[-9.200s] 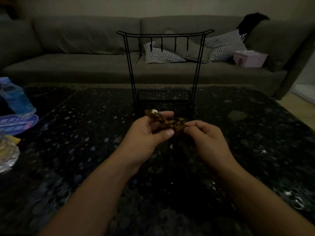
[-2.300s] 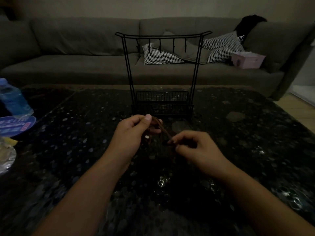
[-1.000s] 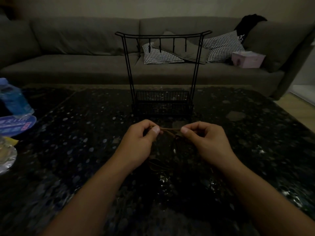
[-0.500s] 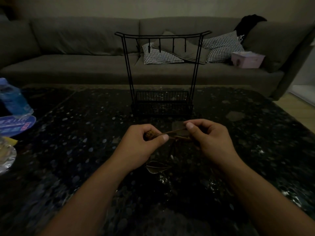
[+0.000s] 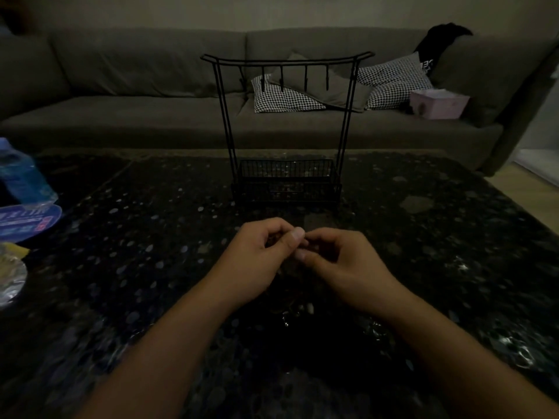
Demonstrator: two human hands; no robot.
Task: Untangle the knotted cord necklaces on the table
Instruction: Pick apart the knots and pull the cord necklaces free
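1. The cord necklaces [image 5: 298,241] sit at the centre of the frame, almost hidden between the two hands; only a dark brown scrap shows between the thumbs, with faint loops and a pale bead hanging lower down just above the desk [image 5: 453,252].
2. The left hand [image 5: 257,261] has its fingers [image 5: 273,228] curled over the knot and its thumb pressed against it, grasping the cord.
3. The right hand [image 5: 344,267] has its fingers [image 5: 329,234] curled in, with the thumb tip pinching the same bundle from the other side.
4. Half a second ago the hands were apart with a stretch of cord taut between them; now the thumbs touch and that stretch is hidden.
5. The loop that lay below the left hand now hangs lower and dimmer, below the centre of the frame.
6. A black wire stand [image 5: 286,131] is above the hands, and a blue bottle [image 5: 21,176] is at the left edge.
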